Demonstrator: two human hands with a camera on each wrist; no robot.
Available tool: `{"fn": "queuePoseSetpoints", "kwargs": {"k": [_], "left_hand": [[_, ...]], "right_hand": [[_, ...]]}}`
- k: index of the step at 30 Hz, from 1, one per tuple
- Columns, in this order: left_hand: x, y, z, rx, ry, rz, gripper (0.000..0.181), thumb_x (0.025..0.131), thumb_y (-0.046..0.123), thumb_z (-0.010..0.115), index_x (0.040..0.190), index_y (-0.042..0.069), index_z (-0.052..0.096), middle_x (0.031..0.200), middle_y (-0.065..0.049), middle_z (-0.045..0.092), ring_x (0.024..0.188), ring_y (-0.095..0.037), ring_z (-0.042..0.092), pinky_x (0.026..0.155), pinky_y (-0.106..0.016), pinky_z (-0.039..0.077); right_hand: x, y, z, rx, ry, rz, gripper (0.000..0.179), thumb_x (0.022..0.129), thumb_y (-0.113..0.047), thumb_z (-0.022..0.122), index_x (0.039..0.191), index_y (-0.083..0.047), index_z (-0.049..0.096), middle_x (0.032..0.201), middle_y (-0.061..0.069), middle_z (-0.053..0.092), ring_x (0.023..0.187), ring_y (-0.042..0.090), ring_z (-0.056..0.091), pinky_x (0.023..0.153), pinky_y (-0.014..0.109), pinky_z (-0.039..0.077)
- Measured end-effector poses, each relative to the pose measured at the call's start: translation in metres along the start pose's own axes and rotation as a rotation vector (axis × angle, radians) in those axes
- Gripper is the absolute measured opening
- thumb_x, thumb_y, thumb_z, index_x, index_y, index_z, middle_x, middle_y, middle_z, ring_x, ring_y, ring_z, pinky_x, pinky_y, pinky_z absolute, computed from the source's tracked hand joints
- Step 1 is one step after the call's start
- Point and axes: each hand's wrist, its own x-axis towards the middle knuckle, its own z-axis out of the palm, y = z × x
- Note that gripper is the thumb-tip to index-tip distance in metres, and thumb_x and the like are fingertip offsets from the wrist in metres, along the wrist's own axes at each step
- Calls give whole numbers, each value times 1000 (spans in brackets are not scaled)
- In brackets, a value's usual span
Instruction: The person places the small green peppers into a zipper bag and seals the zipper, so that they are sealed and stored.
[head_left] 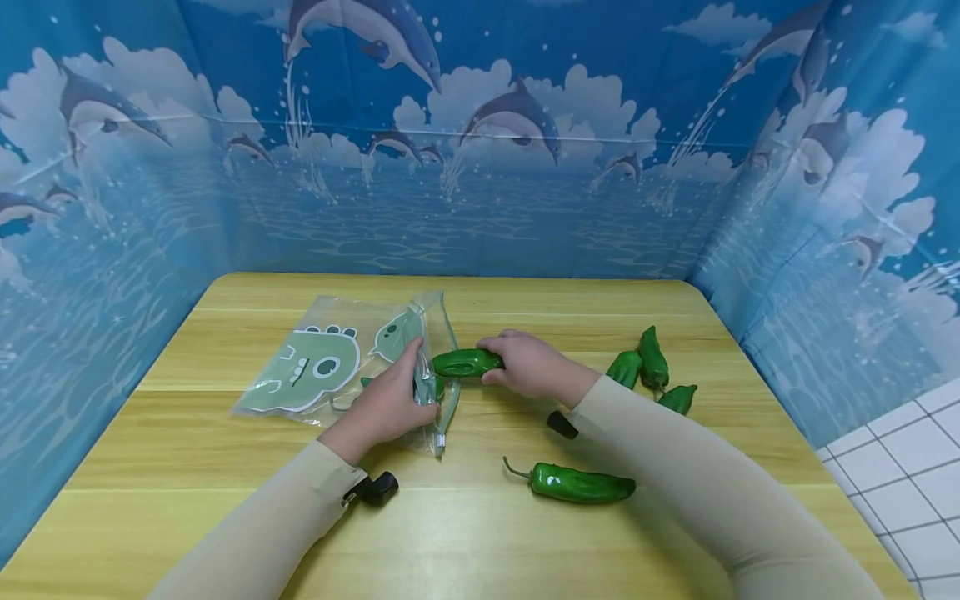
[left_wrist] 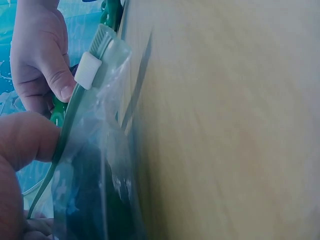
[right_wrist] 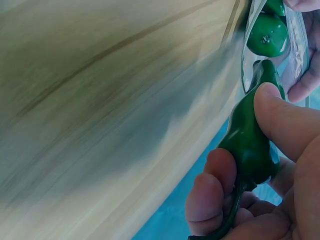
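My left hand (head_left: 392,398) grips a clear zip bag (head_left: 315,310) near its mouth, thumb and fingers on the green edge. The bag has green cartoon prints and a white slider (left_wrist: 88,70) at one end of its zip. Inside, green peppers (right_wrist: 267,35) show at the opening in the right wrist view. My right hand (head_left: 534,365) pinches another green pepper (right_wrist: 248,131) near its stem end, with the stem running down by the fingers. That pepper's tip points into the bag's mouth.
On the wooden table (head_left: 450,542), a long green pepper (head_left: 582,483) lies in front of the right forearm. Several more peppers (head_left: 653,358) are grouped at the right, one partly behind that arm. A dolphin-print curtain (head_left: 480,217) surrounds the table's back and sides.
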Motion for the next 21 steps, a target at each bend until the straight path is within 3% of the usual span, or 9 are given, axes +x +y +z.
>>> {"fn": "queuePoseSetpoints", "kwargs": {"k": [13, 21], "left_hand": [[1, 0, 0, 15, -5, 0, 115, 84, 30, 81, 171, 19, 6, 163, -15, 46, 123, -30, 62, 103, -51, 54], [1, -1, 0, 12, -10, 11, 114, 85, 30, 80, 171, 17, 6, 162, -15, 46, 123, -29, 62, 103, -51, 53]], "right_hand": [[8, -16, 2, -19, -6, 15, 58, 102, -34, 71, 151, -7, 56, 125, 13, 68, 104, 21, 63, 88, 39, 57], [13, -21, 4, -27, -6, 7, 58, 101, -34, 71, 151, -7, 56, 122, 12, 68, 102, 21, 63, 88, 39, 57]]}}
